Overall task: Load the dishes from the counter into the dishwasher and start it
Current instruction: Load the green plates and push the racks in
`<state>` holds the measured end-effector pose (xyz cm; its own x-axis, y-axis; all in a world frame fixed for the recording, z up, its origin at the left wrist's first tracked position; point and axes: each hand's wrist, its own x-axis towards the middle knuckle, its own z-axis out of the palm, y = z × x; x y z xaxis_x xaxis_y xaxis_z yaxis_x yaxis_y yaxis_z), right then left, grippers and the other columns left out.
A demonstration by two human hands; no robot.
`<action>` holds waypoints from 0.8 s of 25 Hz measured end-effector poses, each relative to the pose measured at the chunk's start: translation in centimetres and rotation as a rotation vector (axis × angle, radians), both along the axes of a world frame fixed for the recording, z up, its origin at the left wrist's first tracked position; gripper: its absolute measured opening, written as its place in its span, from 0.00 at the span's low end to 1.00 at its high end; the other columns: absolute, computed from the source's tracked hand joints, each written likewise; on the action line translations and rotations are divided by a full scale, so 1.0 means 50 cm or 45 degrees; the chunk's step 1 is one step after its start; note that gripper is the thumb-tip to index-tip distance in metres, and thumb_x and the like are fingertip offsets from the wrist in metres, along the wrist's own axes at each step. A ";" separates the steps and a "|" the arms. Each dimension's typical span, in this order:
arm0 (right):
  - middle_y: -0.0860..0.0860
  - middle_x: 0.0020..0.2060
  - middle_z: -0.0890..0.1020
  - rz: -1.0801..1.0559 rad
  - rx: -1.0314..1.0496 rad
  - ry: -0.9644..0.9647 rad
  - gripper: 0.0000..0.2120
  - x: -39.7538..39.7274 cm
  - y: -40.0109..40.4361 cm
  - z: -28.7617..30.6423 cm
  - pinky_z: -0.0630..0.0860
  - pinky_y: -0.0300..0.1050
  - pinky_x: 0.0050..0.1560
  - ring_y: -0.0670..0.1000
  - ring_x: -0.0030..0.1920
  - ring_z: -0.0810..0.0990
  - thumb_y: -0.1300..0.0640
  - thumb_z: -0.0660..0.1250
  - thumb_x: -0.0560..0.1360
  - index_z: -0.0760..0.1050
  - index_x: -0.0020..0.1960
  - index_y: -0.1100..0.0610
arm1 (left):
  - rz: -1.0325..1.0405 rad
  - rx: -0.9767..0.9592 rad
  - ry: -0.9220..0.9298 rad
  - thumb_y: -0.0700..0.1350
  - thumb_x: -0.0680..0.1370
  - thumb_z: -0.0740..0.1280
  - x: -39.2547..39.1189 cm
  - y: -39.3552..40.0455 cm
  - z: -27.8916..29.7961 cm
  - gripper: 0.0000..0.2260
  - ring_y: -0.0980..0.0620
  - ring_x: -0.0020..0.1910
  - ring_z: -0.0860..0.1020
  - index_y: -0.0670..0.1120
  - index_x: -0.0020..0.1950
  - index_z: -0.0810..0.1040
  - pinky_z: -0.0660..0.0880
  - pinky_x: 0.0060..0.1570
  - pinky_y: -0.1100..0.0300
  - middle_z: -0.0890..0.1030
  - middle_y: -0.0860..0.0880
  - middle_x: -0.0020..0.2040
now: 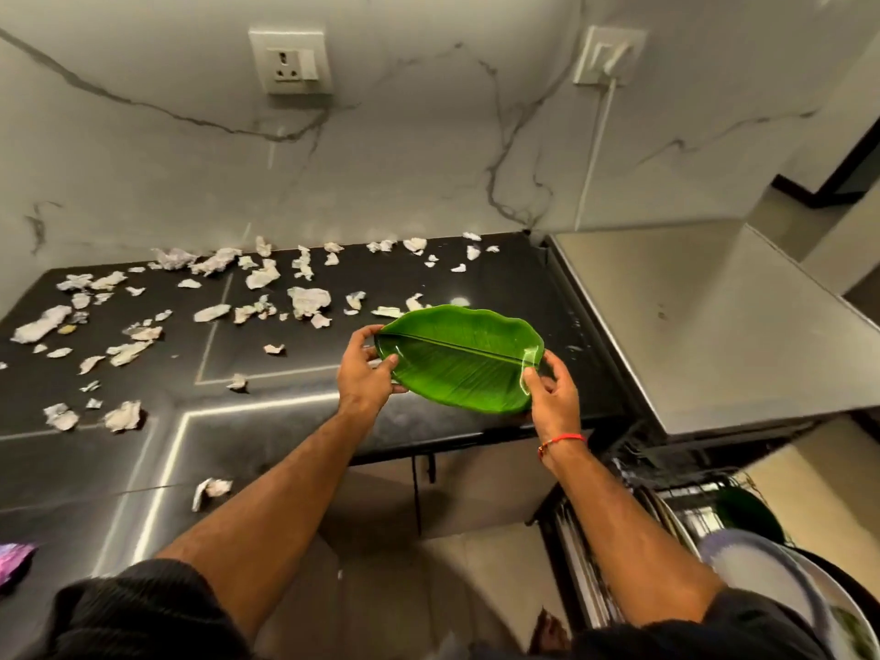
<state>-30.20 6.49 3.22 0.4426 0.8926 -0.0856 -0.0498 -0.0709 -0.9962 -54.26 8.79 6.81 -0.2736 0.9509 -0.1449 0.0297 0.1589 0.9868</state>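
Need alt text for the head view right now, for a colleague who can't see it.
Both hands, left hand and right hand, hold a green leaf-shaped plate by its ends above a black counter strewn with crumpled paper scraps. At lower right, a dishwasher rack already holds dishes.

Crumpled paper scraps [308,300] litter the black counter [500,288], thinning toward its right end.
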 end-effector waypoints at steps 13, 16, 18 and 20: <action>0.53 0.33 0.74 -0.543 -0.065 -0.017 0.08 0.654 -0.271 -0.038 0.70 0.47 0.39 0.50 0.35 0.72 0.63 0.68 0.77 0.72 0.45 0.53 | -0.624 0.023 0.390 0.45 0.77 0.71 0.673 -0.045 -0.062 0.12 0.45 0.39 0.83 0.63 0.48 0.73 0.83 0.34 0.44 0.84 0.45 0.48; 0.54 0.33 0.74 -0.662 -0.172 -0.091 0.10 0.804 -0.357 -0.062 0.71 0.47 0.38 0.52 0.35 0.72 0.64 0.69 0.76 0.72 0.42 0.52 | -0.792 0.086 0.742 0.54 0.74 0.73 0.836 -0.084 -0.081 0.09 0.47 0.42 0.82 0.61 0.48 0.74 0.81 0.44 0.47 0.82 0.56 0.45; 0.54 0.36 0.78 -0.717 -0.254 -0.184 0.11 0.882 -0.406 -0.084 0.76 0.51 0.43 0.55 0.38 0.77 0.64 0.71 0.74 0.73 0.41 0.51 | -0.861 0.110 0.911 0.50 0.76 0.73 0.926 -0.114 -0.076 0.07 0.49 0.46 0.78 0.56 0.48 0.75 0.76 0.45 0.53 0.81 0.56 0.47; 0.54 0.41 0.82 -0.742 -0.337 -0.254 0.10 0.937 -0.444 -0.106 0.80 0.52 0.47 0.57 0.43 0.81 0.65 0.71 0.73 0.75 0.44 0.52 | -0.963 0.139 0.981 0.45 0.76 0.72 1.005 -0.128 -0.094 0.06 0.45 0.46 0.79 0.53 0.48 0.76 0.76 0.44 0.52 0.82 0.51 0.45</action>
